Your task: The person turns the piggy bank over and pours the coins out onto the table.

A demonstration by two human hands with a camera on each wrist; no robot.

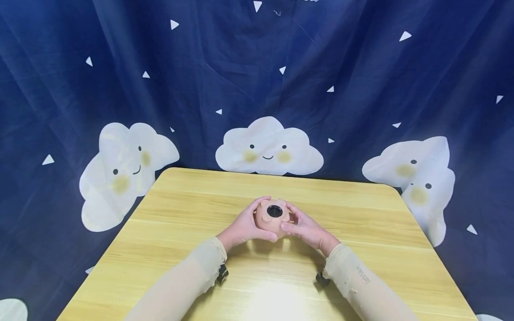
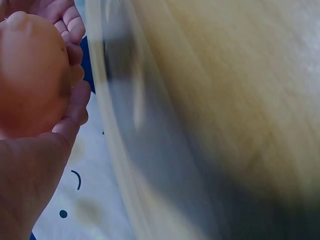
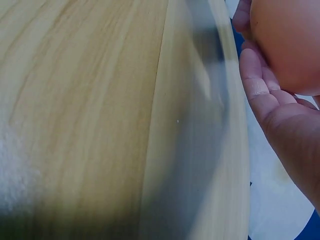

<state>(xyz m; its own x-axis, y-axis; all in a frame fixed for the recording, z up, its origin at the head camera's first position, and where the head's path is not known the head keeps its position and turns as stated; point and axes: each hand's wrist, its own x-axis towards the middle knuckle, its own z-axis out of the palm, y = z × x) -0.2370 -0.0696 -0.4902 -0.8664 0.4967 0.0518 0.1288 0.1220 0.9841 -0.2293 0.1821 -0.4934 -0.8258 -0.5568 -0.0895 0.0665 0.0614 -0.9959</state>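
A round, peach-coloured object (image 1: 265, 223) with rounded knobs on its sides and a black disc in its top is held over the middle of the table. My left hand (image 1: 249, 225) grips it from the left, thumb along its near side. From the right, my right hand (image 1: 304, 226) holds the same object, its thumb on the near side and its fingers at the far side. The left wrist view shows the object's smooth underside (image 2: 32, 75) with fingers curled against it. In the right wrist view, the fingers (image 3: 257, 92) lie under its lower edge.
The light wood-grain table (image 1: 180, 214) has rounded far corners. Behind it hangs a dark blue curtain (image 1: 241, 67) printed with smiling clouds and white triangles. Black wrist devices (image 1: 222, 273) sit below both sleeve cuffs. A bright reflection lies at the near edge.
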